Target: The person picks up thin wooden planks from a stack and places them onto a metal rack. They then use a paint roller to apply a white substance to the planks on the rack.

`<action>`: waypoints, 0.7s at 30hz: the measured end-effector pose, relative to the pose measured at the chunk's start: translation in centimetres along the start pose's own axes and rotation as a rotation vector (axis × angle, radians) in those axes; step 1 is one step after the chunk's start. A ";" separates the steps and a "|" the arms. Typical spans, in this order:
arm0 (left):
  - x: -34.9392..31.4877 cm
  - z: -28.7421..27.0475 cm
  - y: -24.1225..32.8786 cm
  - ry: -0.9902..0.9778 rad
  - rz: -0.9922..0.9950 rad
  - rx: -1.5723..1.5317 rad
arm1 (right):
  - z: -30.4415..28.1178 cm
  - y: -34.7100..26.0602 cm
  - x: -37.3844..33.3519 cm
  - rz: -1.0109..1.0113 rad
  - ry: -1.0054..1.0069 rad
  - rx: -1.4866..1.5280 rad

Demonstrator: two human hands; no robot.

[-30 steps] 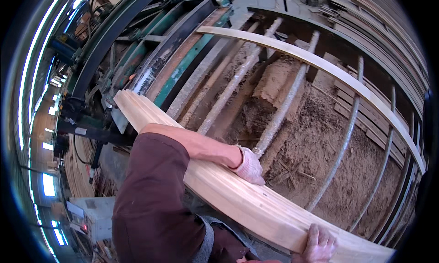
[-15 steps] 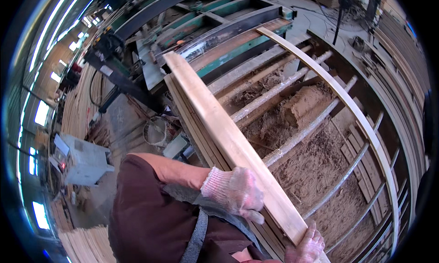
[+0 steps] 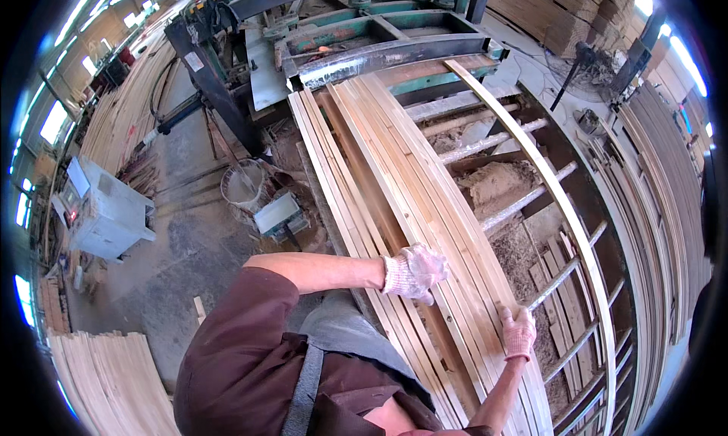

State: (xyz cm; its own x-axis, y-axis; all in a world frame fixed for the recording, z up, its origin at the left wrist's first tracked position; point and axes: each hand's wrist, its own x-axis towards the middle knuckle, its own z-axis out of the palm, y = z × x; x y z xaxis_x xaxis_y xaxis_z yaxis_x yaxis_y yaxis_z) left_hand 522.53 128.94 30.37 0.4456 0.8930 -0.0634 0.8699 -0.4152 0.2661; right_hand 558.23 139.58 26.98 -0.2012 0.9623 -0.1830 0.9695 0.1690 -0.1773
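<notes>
Head-worn fisheye, close overhead, facing downward, forward.

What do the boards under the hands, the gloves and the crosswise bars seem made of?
Boards: bare wood, by their pale grain, seemingly smooth.
Gloves: probably knitted yarn, perhaps cotton, by the ribbed cuffs.
Bars: likely metal, by their dull grey sheen; the mottling could be wear or dust.
</notes>
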 end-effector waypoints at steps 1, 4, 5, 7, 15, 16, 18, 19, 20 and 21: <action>-1.0 -0.8 0.5 0.002 0.017 0.071 | 0.4 0.1 -0.2 -0.014 0.016 0.003; -1.7 -1.0 1.1 -0.114 -0.009 0.170 | 1.5 0.8 -0.6 -0.064 0.128 0.000; -1.9 -0.9 1.0 -0.114 0.010 0.172 | 1.7 0.7 -1.1 -0.074 0.151 0.003; -1.5 -0.9 0.7 -0.145 0.015 0.202 | 2.0 0.4 -1.4 -0.092 0.201 0.009; -2.0 1.2 -0.1 -0.070 0.089 0.324 | -1.7 -3.4 -10.6 -0.437 0.104 -0.077; -1.6 0.7 0.1 -0.098 0.073 0.326 | -1.2 -3.9 -12.1 -0.470 0.070 -0.113; -1.3 1.5 -0.5 0.012 0.098 0.389 | -0.2 -4.2 -14.3 -0.550 0.012 -0.182; -1.2 2.0 -0.9 0.067 0.107 0.419 | -0.1 -4.3 -14.5 -0.532 0.006 -0.178; -1.3 2.2 -1.4 0.047 0.073 0.402 | -0.1 -4.4 -14.5 -0.516 0.001 -0.170; -1.3 2.3 -1.9 0.026 0.037 0.385 | -0.1 -4.7 -14.5 -0.501 -0.005 -0.162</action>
State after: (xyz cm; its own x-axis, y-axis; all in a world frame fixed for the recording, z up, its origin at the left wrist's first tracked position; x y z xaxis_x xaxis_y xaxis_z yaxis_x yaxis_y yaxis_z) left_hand 520.73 128.15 27.71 0.4765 0.8785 -0.0345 0.8715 -0.4772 -0.1135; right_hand 556.60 124.83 30.59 -0.6456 0.7543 -0.1191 0.7636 0.6390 -0.0924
